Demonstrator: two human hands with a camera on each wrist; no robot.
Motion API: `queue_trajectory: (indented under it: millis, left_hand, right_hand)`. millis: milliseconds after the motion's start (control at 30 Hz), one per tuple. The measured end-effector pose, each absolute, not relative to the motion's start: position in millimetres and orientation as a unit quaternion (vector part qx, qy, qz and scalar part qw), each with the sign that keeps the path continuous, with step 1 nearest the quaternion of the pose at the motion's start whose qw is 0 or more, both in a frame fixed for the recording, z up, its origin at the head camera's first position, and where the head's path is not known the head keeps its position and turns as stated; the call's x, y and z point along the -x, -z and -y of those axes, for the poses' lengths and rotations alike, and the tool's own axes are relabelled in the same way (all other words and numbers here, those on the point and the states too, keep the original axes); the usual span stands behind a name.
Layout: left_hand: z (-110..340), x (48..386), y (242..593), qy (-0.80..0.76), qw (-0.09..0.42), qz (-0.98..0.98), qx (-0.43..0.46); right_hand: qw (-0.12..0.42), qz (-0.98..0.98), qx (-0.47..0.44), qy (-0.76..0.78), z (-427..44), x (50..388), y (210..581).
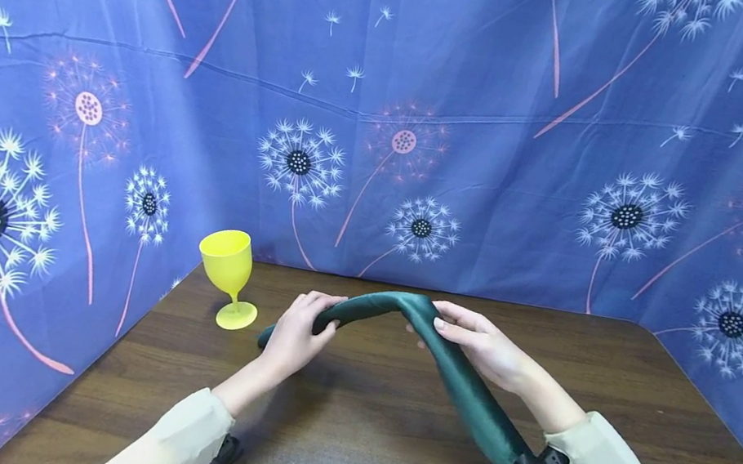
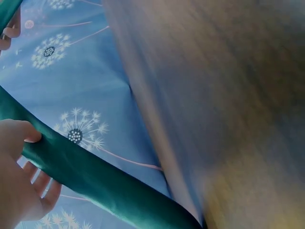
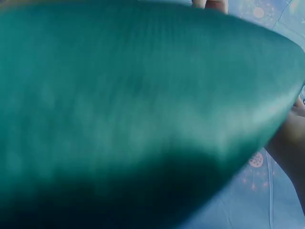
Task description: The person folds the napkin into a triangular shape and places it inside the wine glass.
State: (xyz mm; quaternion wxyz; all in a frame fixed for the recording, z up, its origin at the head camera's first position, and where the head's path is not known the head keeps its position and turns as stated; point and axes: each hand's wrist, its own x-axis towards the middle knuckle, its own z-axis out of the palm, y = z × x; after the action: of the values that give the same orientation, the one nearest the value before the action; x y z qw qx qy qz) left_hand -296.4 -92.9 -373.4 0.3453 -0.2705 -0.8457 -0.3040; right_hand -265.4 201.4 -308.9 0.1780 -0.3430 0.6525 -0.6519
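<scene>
Your left grip [image 1: 295,336] is clamped round the green satin strip [image 1: 464,385]; your right grip [image 1: 481,347] pinches it farther right. You seem to be arranging it; the next move likely calls for both working together. Glossy and soft, it arches over the bench [image 1: 363,446], drooping near right, its left end near the yellow goblet [image 1: 225,260].

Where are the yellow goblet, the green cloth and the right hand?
Yellow goblet [image 1: 230,273]: head view, outside of the bowl.
Green cloth [image 1: 471,396]: head view, its right-hand downward slope.
Right hand [image 1: 490,352]: head view, between thumb and wrist.
</scene>
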Motion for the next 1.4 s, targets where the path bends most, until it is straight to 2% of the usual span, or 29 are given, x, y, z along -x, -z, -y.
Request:
queue_trajectory:
  millis: [267,467,900,1167,1400]
  left_hand:
    - [88.2,299.9,369.4,0.340,0.328,0.841,0.265]
    - [81.9,298.7,366.2,0.382,0.294,0.831,0.276]
    - [73.6,300.5,354.3,0.430,0.259,0.810,0.302]
    - [67.6,299.0,347.5,0.471,0.226,0.783,0.338]
    - [59.2,296.8,344.3,0.495,0.214,0.778,0.323]
  right_hand:
    - [0.113,-0.710,0.319,0.618,-195.6,263.8,303.2]
    - [0.085,-0.705,0.291,0.641,-191.7,264.8,301.5]
    - [0.161,-0.624,0.345,0.682,-191.1,259.3,288.6]
    - [0.086,-0.632,0.361,0.680,-189.1,260.3,281.1]
    - [0.037,-0.626,0.366,0.687,-187.3,259.4,274.1]
